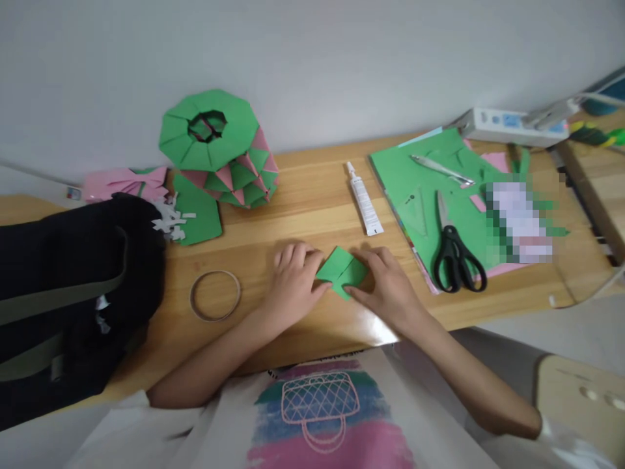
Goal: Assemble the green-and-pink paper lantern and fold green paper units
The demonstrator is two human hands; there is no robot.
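Observation:
Between my two hands, at the front of the wooden table, is a small folded piece of green paper (347, 268), turned like a diamond with a crease or slit showing in it. My left hand (295, 277) pinches its left corner between thumb and fingers. On the opposite corner, my right hand (388, 286) grips the paper the same way, thumb at the lower edge. Just beyond the hands lies a white glue tube (365, 203) with its nozzle pointing away. To the left rests a ring of tape (193, 301).
A green and pink folded-paper model (219, 146) stands at the back left, near a black bag (83, 286). On the right, green paper sheets (390, 163) carry black-handled scissors (456, 257), a craft knife (442, 169) and a set square (415, 212). Behind them is a power strip (512, 127).

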